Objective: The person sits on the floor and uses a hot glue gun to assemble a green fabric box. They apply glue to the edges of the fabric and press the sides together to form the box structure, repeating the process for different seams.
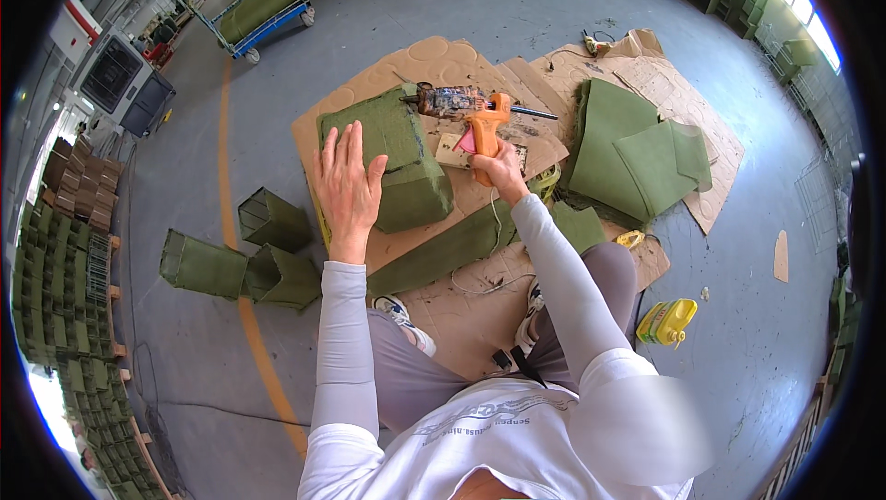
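My right hand is closed round the handle of an orange glue gun, whose barrel is dark and stained. A dark glue stick juts from its back end to the right, and its nozzle points left to the far edge of a green fabric-covered block. Over the block's left part my left hand is held flat, fingers stretched out and holding nothing. Whether its palm touches the fabric I cannot tell. Beneath the gun lies a small stained board. A long green fabric strip lies nearer my feet.
Cardboard sheets cover the floor under the work. Stacked green fabric pieces lie right. Several open green boxes stand left. A yellow bottle is beside my right knee. A blue cart stands far left. A pale cord trails near my feet.
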A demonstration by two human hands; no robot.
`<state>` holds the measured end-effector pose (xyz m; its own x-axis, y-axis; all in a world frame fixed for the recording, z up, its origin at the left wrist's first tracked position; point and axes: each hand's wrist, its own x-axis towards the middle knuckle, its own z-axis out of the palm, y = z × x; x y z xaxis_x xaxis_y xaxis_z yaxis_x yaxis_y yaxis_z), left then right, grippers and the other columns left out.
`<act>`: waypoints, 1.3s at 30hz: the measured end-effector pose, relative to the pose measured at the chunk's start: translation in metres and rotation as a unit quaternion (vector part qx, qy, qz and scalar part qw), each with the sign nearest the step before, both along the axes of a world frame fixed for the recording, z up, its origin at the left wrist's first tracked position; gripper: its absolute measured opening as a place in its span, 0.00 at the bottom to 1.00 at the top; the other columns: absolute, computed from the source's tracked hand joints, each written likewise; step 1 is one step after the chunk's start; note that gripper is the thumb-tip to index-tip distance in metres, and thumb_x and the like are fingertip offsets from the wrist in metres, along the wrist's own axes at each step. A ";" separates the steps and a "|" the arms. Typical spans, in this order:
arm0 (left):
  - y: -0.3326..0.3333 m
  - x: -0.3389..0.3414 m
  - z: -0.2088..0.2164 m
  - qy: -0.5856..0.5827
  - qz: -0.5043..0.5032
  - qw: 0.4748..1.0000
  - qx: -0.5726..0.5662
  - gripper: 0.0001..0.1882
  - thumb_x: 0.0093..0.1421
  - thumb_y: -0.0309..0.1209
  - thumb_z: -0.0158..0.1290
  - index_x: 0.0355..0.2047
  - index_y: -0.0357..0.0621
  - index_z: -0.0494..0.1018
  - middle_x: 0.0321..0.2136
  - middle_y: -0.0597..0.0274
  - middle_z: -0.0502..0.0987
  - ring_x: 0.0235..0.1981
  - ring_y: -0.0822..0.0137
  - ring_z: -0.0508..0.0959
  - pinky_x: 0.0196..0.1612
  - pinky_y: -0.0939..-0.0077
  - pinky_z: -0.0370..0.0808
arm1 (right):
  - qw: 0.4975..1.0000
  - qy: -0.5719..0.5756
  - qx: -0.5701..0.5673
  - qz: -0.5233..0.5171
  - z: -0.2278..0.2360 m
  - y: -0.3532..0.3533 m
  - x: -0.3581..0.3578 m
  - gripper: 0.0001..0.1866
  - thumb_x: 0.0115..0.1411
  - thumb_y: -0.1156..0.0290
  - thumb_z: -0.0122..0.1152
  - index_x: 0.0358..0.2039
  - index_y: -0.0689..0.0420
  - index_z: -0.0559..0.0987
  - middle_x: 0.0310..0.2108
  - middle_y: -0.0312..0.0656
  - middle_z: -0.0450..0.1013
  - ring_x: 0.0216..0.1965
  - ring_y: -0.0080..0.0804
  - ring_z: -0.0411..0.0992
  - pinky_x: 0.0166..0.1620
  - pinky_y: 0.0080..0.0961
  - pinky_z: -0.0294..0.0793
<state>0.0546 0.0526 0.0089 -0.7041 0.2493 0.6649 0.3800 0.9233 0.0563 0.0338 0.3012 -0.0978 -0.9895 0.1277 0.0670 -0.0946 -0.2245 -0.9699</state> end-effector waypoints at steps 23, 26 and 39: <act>-0.003 0.000 -0.002 -0.002 0.011 0.998 0.061 0.38 0.64 0.59 0.23 0.64 0.44 0.50 0.57 0.52 0.65 0.59 0.50 0.63 0.60 0.61 0.60 | 0.990 -0.051 -0.073 0.113 -0.011 0.016 0.095 0.12 0.42 0.78 0.59 0.29 0.61 0.68 0.20 0.39 0.68 0.16 0.28 0.67 0.21 0.23 0.67; -0.001 0.001 -0.001 -0.010 0.020 0.998 0.057 0.39 0.64 0.59 0.25 0.64 0.42 0.51 0.57 0.50 0.65 0.58 0.50 0.64 0.59 0.61 0.61 | 0.991 -0.061 -0.119 0.031 -0.025 0.017 0.092 0.12 0.44 0.77 0.59 0.31 0.61 0.69 0.20 0.38 0.68 0.16 0.27 0.68 0.21 0.23 0.69; 0.011 0.004 0.000 -0.014 0.059 0.995 0.074 0.38 0.65 0.57 0.27 0.63 0.39 0.51 0.54 0.43 0.67 0.56 0.49 0.66 0.58 0.60 0.63 | 0.977 -0.064 -0.152 -0.138 -0.047 0.019 0.001 0.09 0.48 0.73 0.60 0.28 0.60 0.70 0.21 0.37 0.69 0.17 0.28 0.70 0.22 0.22 0.72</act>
